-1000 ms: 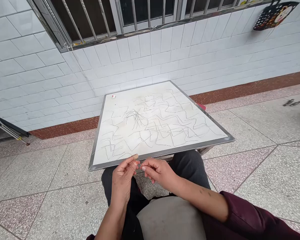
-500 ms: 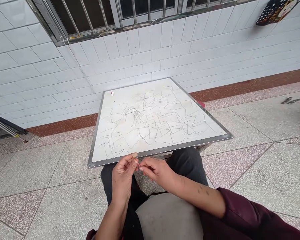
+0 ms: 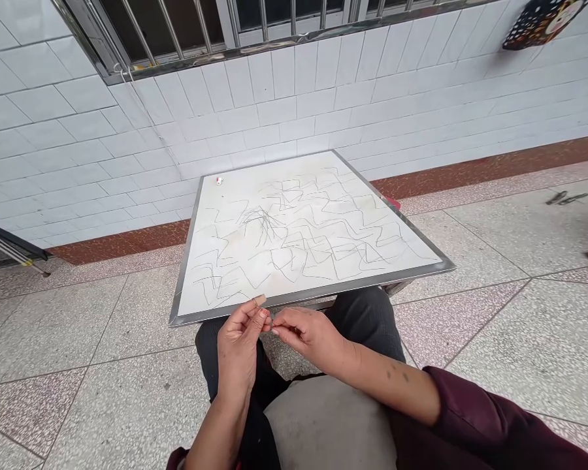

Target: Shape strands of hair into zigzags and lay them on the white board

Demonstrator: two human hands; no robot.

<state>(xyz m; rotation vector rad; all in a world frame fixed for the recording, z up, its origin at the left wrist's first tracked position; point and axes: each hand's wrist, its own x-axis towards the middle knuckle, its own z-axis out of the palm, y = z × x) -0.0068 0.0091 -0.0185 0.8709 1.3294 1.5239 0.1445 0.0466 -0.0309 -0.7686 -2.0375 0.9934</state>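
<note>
My left hand [image 3: 238,343] and right hand [image 3: 313,336] pinch a thin piece [image 3: 271,323] (too small to identify) near the tabletop [image 3: 249,185].

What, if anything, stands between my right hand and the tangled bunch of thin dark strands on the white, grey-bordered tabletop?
Nothing tall shows between your right hand and the tangled bunch; only the flat grey tabletop border and some loose bent strands lie there.

I'm getting bright, soft, even light, with glints on the metal bars [image 3: 293,18] at the top and darkness behind them. A faint shadow falls below the bag [image 3: 536,27], upper right. Wall tiles [image 3: 34,68] slant and stretch toward the upper left. Detail between the fingertips [image 3: 262,314], low centre, looks too soft for me to read.
</note>
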